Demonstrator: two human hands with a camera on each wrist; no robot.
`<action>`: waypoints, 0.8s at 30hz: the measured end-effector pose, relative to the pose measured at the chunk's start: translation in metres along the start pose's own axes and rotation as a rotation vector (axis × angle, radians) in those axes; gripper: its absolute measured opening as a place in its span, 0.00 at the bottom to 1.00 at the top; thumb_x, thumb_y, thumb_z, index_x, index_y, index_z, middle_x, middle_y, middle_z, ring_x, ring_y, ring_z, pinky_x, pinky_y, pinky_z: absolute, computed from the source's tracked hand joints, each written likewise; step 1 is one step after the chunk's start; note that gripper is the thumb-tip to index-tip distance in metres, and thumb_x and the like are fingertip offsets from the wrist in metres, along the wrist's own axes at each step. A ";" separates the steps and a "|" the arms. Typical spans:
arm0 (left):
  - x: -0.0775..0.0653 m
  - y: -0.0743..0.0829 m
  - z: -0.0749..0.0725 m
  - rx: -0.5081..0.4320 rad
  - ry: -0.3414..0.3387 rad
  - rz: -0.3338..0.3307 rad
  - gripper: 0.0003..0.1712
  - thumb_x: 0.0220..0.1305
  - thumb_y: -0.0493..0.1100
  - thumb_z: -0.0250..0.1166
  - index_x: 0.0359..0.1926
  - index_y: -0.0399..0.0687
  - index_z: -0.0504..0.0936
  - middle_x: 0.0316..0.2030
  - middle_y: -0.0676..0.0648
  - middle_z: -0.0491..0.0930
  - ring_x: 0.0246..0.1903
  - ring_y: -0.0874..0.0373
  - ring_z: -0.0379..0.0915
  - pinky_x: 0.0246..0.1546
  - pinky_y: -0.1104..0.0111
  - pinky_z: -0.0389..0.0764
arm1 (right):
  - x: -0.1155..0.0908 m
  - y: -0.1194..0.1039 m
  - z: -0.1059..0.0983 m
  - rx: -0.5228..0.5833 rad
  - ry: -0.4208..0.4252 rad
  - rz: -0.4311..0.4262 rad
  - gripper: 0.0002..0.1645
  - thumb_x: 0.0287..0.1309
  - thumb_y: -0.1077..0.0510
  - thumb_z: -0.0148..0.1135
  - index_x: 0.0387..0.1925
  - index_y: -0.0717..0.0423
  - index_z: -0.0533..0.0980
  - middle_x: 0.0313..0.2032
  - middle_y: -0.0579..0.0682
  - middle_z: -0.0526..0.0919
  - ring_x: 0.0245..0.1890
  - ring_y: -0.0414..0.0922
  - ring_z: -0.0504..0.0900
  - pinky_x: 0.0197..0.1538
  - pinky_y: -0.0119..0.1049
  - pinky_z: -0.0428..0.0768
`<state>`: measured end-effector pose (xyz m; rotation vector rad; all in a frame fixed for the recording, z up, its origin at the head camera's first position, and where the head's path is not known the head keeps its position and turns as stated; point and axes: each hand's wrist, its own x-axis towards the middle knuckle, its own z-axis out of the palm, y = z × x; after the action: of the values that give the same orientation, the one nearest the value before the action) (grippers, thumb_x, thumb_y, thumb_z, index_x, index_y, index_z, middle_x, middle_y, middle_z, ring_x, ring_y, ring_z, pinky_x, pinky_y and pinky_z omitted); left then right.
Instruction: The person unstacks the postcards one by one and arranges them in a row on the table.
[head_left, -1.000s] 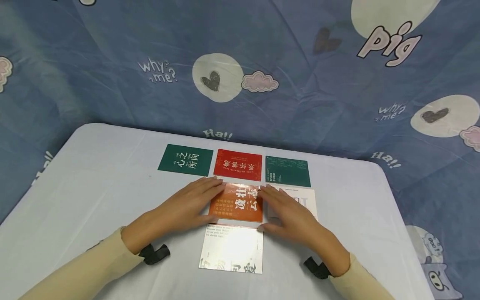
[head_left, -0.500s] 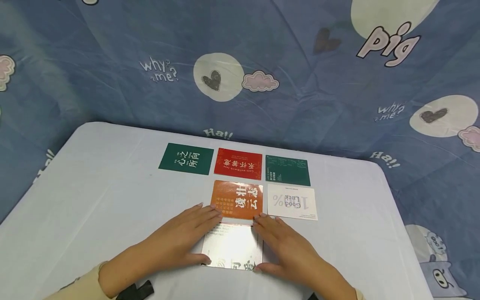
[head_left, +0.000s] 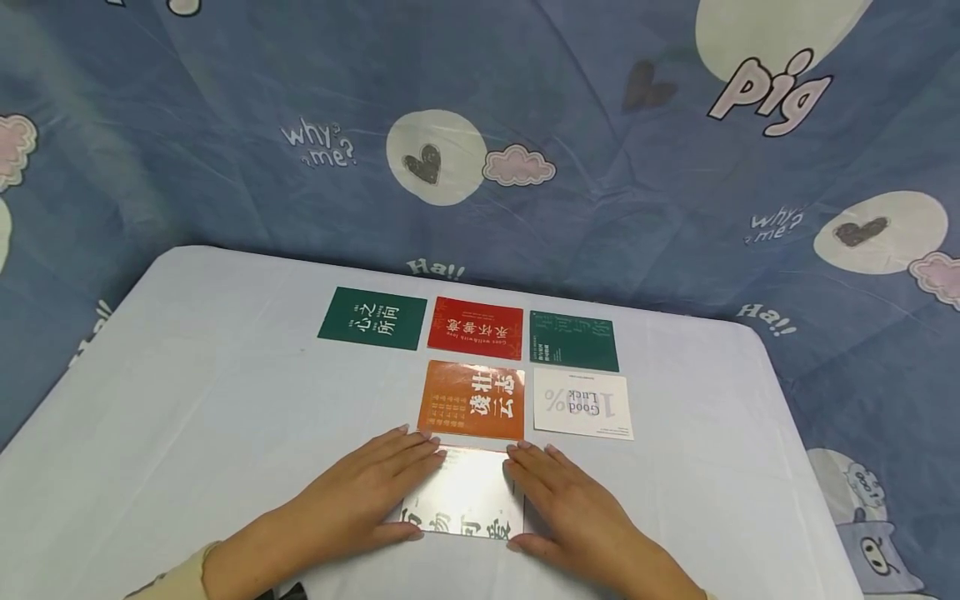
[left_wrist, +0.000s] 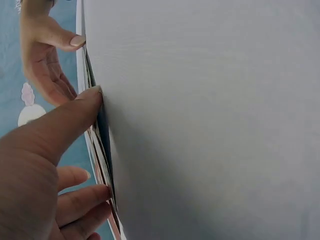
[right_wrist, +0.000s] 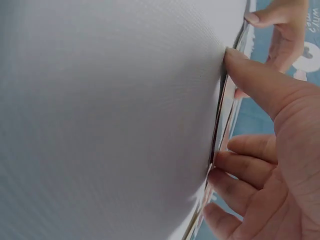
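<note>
In the head view, a shiny pale card [head_left: 472,492] with dark characters lies flat on the white table, nearest the wearer. My left hand [head_left: 367,492] rests along its left side, fingertips at the far left corner and thumb at the near left one. On the opposite side, my right hand [head_left: 573,508] touches the far right corner with its fingertips, its thumb by the near right corner. Fingers on both hands are extended rather than wrapped round the card. Just beyond it lies an orange card [head_left: 472,400], close to the fingertips. Both wrist views show thumbs and fingers low along card edges.
A white "Good Luck" card [head_left: 583,404] lies right of the orange one. Behind them is a row with a green card [head_left: 372,319], a red card [head_left: 476,328] and another green card [head_left: 573,341]. A blue printed cloth [head_left: 480,125] hangs behind the table [head_left: 225,400].
Both hands have come back from the orange card to the shiny card nearest the wearer, uncovering the Good Luck card. Over the last half second they have hardly moved.
</note>
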<state>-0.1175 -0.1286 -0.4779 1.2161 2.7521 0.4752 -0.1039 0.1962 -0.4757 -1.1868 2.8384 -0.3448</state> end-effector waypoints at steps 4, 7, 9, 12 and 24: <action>0.000 -0.002 0.001 0.009 0.032 0.023 0.48 0.59 0.62 0.77 0.73 0.44 0.73 0.71 0.47 0.73 0.73 0.50 0.65 0.75 0.52 0.62 | 0.000 0.000 0.001 0.008 0.014 0.004 0.51 0.55 0.35 0.76 0.71 0.59 0.72 0.72 0.54 0.73 0.75 0.50 0.68 0.77 0.47 0.64; 0.000 -0.003 0.002 0.010 0.049 0.035 0.49 0.58 0.62 0.78 0.74 0.43 0.72 0.72 0.46 0.73 0.73 0.49 0.64 0.76 0.52 0.62 | -0.001 0.000 0.001 0.027 0.026 0.009 0.51 0.55 0.35 0.77 0.71 0.60 0.72 0.71 0.54 0.74 0.74 0.49 0.68 0.76 0.47 0.64; 0.000 -0.003 0.003 0.007 0.050 0.035 0.50 0.58 0.61 0.78 0.74 0.43 0.72 0.72 0.46 0.72 0.74 0.48 0.64 0.76 0.51 0.62 | -0.002 0.000 0.001 0.043 0.036 0.013 0.51 0.54 0.36 0.77 0.71 0.60 0.72 0.71 0.53 0.74 0.74 0.50 0.68 0.76 0.47 0.64; 0.000 -0.003 0.003 0.008 0.046 0.032 0.51 0.57 0.61 0.79 0.75 0.43 0.71 0.73 0.45 0.71 0.74 0.48 0.63 0.76 0.51 0.62 | -0.003 0.000 0.001 0.059 0.039 0.024 0.51 0.54 0.36 0.78 0.71 0.59 0.72 0.72 0.52 0.74 0.74 0.49 0.68 0.76 0.47 0.64; 0.002 -0.003 0.002 -0.012 0.039 0.007 0.51 0.56 0.61 0.79 0.75 0.45 0.71 0.71 0.48 0.73 0.72 0.51 0.66 0.75 0.52 0.62 | -0.002 0.000 0.001 0.091 0.015 0.059 0.51 0.55 0.36 0.77 0.73 0.56 0.71 0.73 0.49 0.72 0.75 0.47 0.67 0.76 0.46 0.64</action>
<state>-0.1199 -0.1286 -0.4806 1.2266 2.7742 0.5211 -0.1023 0.1972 -0.4766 -1.0865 2.8298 -0.4766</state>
